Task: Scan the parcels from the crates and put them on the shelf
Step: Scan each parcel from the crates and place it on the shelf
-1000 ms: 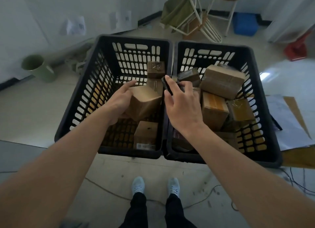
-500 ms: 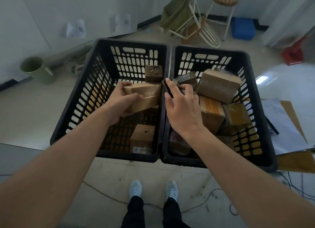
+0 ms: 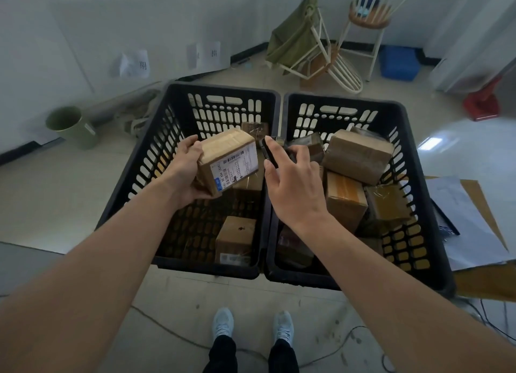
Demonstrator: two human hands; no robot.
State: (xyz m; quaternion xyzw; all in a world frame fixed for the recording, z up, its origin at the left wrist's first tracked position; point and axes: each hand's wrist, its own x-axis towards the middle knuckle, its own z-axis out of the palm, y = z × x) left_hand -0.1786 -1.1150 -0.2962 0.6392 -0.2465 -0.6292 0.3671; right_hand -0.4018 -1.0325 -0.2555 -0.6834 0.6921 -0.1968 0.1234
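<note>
Two black crates sit side by side on the floor: the left crate (image 3: 145, 160) and the right crate (image 3: 413, 205). The left hand (image 3: 185, 174) grips a cardboard parcel (image 3: 230, 160) above the left crate, fingers curled round it, label facing up. Just right of the parcel, the right hand (image 3: 293, 185) holds a dark scanner (image 3: 268, 152), fingers curled about it. More parcels (image 3: 357, 155) fill the right crate.
</note>
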